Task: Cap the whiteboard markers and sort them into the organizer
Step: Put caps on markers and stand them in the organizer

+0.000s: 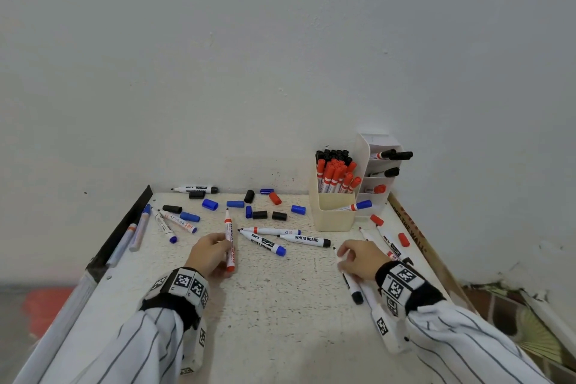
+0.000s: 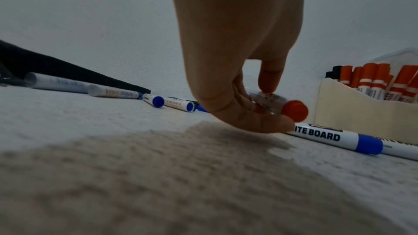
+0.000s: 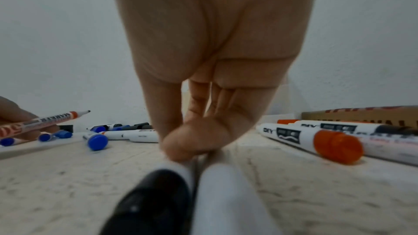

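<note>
My left hand grips an uncapped red marker, tip pointing away; its red end sticks out past the fingers in the left wrist view. My right hand pinches the front of an uncapped black-ended marker lying on the table; a second white barrel lies against the black-ended marker. Beside the wall stands the cream organizer, holding several capped red and black markers. Loose blue, black and red caps lie scattered at the back.
Three uncapped markers lie between my hands. More markers lie at the left by a black edge strip. Red-ended markers and red caps sit at the right, near a cardboard edge.
</note>
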Demonstrator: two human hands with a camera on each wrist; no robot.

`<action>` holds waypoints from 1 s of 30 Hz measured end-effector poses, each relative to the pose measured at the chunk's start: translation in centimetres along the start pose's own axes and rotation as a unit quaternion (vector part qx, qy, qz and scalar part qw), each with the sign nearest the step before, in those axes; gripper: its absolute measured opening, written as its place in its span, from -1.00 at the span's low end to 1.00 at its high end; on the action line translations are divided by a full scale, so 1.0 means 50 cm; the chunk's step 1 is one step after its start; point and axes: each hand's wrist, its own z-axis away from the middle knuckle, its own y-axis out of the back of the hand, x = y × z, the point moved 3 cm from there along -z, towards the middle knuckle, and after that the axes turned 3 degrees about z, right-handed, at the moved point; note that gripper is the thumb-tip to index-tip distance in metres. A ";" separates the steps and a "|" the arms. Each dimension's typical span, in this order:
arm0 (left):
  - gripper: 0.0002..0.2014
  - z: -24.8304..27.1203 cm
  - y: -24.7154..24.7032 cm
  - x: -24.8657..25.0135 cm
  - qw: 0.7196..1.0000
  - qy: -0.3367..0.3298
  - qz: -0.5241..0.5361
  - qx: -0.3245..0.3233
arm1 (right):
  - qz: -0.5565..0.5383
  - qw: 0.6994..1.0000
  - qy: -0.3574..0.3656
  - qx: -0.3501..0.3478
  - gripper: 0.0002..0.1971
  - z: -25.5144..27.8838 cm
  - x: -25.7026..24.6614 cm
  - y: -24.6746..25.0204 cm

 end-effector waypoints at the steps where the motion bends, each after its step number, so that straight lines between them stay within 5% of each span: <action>1: -0.61 0.000 0.000 0.000 1.000 -0.001 -0.002 0.000 | 0.011 1.000 0.010 0.027 -0.91 -0.002 -0.002 0.008; 6: -0.61 0.002 0.001 0.001 1.000 -0.008 -0.013 -0.007 | 0.063 0.982 -0.086 0.155 -0.72 -0.032 0.062 0.092; 12: -0.64 0.006 -0.005 0.005 0.999 -0.018 -0.030 -0.009 | 0.096 0.977 -0.180 0.063 -0.50 -0.068 0.166 0.130; 18: -0.67 0.001 -0.011 0.003 0.999 -0.028 -0.041 -0.011 | 0.126 0.975 -0.177 0.047 -0.54 -0.075 0.176 0.113; 25: -0.70 0.005 -0.021 0.008 0.996 -0.057 -0.069 -0.023 | -0.033 0.958 -0.124 0.256 -0.93 -0.053 0.159 0.161; 30: -0.66 0.021 -0.033 0.013 0.986 -0.080 -0.134 -0.052 | -0.067 0.982 -0.028 0.172 -0.87 -0.021 0.098 0.163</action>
